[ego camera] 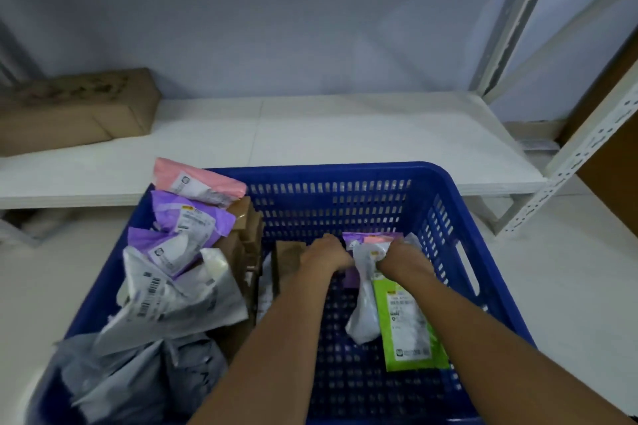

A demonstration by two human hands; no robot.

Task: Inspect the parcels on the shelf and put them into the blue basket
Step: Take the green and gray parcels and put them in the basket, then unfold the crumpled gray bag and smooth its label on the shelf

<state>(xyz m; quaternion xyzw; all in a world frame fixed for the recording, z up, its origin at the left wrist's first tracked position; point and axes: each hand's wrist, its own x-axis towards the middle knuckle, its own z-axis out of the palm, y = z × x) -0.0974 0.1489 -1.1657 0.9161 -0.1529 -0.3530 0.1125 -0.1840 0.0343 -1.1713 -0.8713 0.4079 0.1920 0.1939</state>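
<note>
One brown box [74,110] is still sitting on the shelf [345,134], far left; most parcels are already lying in the blue basket [345,197], stacked along its left side. Left hand [326,252] and right hand [402,257] are both gripping a bundle of mailers [371,248] inside the basket, right of centre. Green mailer [407,324] is lying long axis front-to-back.

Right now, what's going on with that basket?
A person has both hands down in the blue slatted plastic basket, left hand and right hand gripping a bunch of soft mailer bags stood on edge. A green mailer leans beside them. More bags fill the basket's left side. One brown cardboard box remains on the white shelf.
</note>
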